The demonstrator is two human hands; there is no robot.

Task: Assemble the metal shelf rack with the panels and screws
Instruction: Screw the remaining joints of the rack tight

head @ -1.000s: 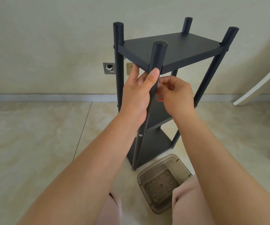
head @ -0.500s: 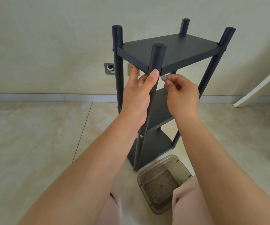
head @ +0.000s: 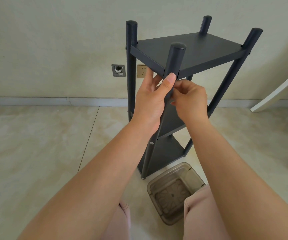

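A dark grey metal shelf rack (head: pixel 191 49) with three panels and four round posts stands upright on the tiled floor in front of me. My left hand (head: pixel 152 99) grips the near front post (head: pixel 176 56) just under the top panel, thumb up along the post. My right hand (head: pixel 190 99) pinches its fingertips together against the right side of that post, at the top panel's corner. The small screw it holds is hidden by the fingers. A silver screw head (head: pixel 152 143) shows lower on the same post.
A translucent brown plastic tray (head: pixel 174 191) lies on the floor by the rack's foot, between my knees. A wall socket (head: pixel 142 71) and a metal wall plate (head: pixel 118 70) sit behind the rack. A white furniture leg (head: pixel 278 89) slants at the right.
My right hand, which showed a small silver screw between its fingers half a second ago, has moved left and in against the post's joint. The left hand keeps its grip.
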